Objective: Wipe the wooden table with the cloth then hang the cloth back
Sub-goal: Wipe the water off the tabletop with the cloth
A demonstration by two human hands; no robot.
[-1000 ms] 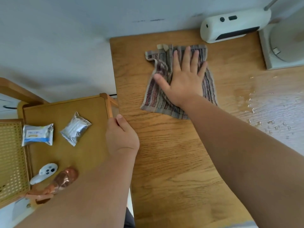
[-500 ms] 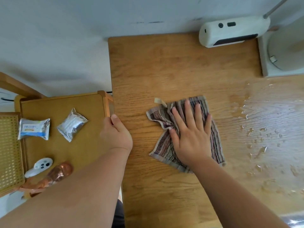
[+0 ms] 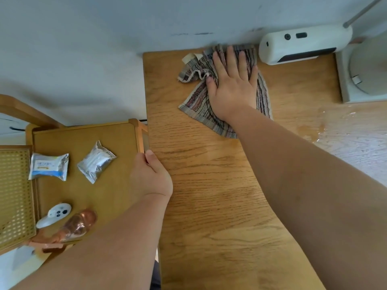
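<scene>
Wooden and raised at the rim like a tray, the side table (image 3: 83, 143) at 9 o'clock holds four things. A wipes packet (image 3: 49, 169) with a blue and white label lies beside a silver foil pouch (image 3: 96, 161). Nearer the person, at 8 o'clock, a white controller (image 3: 53, 214) touches a copper-coloured shiny object (image 3: 77, 225); what that object is cannot be told. A woven cane panel (image 3: 14, 195) borders the side table at its left.

The wooden bench (image 3: 209, 195) fills the middle and right, its grain running crosswise. At 12 o'clock the striped cloth (image 3: 196, 101) lies partly bunched against the bench's far edge, where it meets the wall (image 3: 83, 49), with a pale tag sticking out at its upper left. The right grip (image 3: 232, 88) lies flat on the cloth, fingers straight and spread, palm pressing down. The left grip (image 3: 150, 176) holds the bench's left edge beside the side table's corner, thumb on top, fingers folded down over the edge and out of sight.

At 1 o'clock a white appliance (image 3: 303, 45) with a dark window lies just right of the cloth. A white base (image 3: 364, 76) with a round disc stands at 2 o'clock, and a metal rod (image 3: 360, 11) slants above it. A wet patch (image 3: 320, 126) with droplets glistens at 3 o'clock. The wall is pale grey with faint scuffs.
</scene>
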